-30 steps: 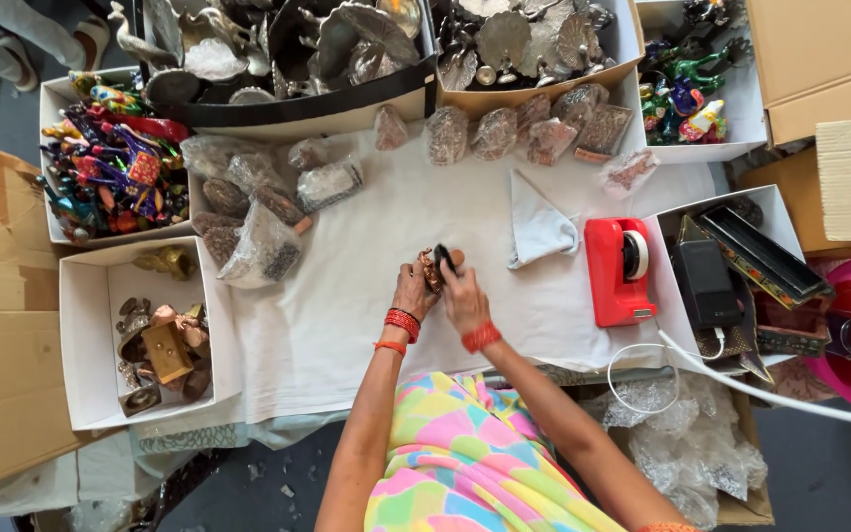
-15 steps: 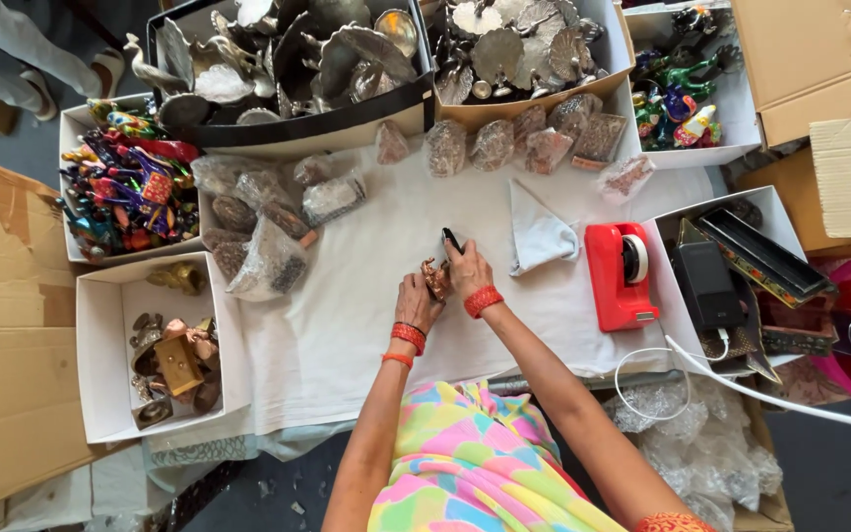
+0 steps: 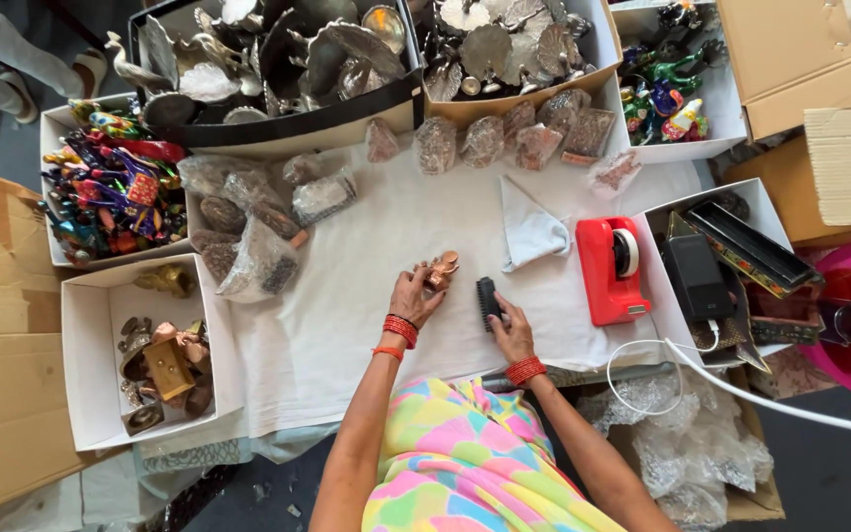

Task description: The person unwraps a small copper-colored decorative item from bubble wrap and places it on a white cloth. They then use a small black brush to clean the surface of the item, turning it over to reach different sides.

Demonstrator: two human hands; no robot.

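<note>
My left hand [image 3: 412, 296] holds a small copper-coloured metal figurine [image 3: 440, 271] just above the white cloth [image 3: 347, 325] that covers the table. My right hand [image 3: 511, 330] rests on the cloth and grips a small black brush [image 3: 488, 299], which lies flat a short way right of the figurine. The two hands are apart. Red bangles circle both wrists.
A folded grey cloth [image 3: 529, 233] and a red tape dispenser [image 3: 611, 268] lie to the right. Bubble-wrapped pieces [image 3: 258, 258] sit at left and along the back. White boxes hold brass items [image 3: 164, 365], painted figurines [image 3: 110, 192] and metal ware [image 3: 278, 59]. Cardboard boxes stand around.
The hands were together at the figurine before; now they have separated. The right hand has brought the black brush down onto the cloth while the left keeps the figurine.
</note>
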